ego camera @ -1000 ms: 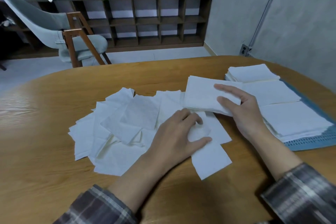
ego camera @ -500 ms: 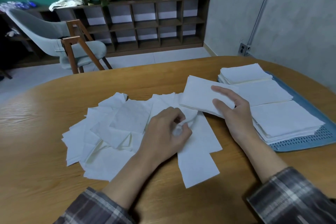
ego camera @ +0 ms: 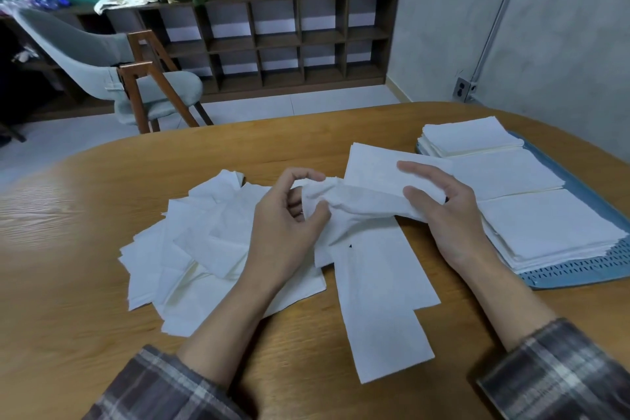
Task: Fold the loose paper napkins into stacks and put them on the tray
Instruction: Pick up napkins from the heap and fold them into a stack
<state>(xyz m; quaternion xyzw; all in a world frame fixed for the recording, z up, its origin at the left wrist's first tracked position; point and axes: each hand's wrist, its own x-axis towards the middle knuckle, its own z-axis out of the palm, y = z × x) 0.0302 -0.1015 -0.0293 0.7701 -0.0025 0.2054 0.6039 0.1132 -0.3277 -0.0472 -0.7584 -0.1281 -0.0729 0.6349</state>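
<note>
Loose white paper napkins (ego camera: 204, 242) lie in a heap on the wooden table (ego camera: 68, 300). My left hand (ego camera: 289, 225) pinches a crumpled napkin (ego camera: 344, 201), lifted a little off the heap. My right hand (ego camera: 446, 215) holds a flat batch of folded napkins (ego camera: 375, 167) by its near edge, thumb under, fingers on top. On the right, a blue perforated tray (ego camera: 579, 273) carries three stacks of folded napkins (ego camera: 545, 225). Two long napkins (ego camera: 381, 310) lie flat between my forearms.
The table's far edge curves just beyond the napkins. Behind it stand a grey chair with wooden legs (ego camera: 136, 85), a dark cubby shelf (ego camera: 283, 44) with potted plants on top, and a grey wall (ego camera: 545, 27) at the right.
My left hand has gone from lying flat on the heap to curling up and lifting a crumpled napkin toward my right hand. The right hand still holds the folded batch.
</note>
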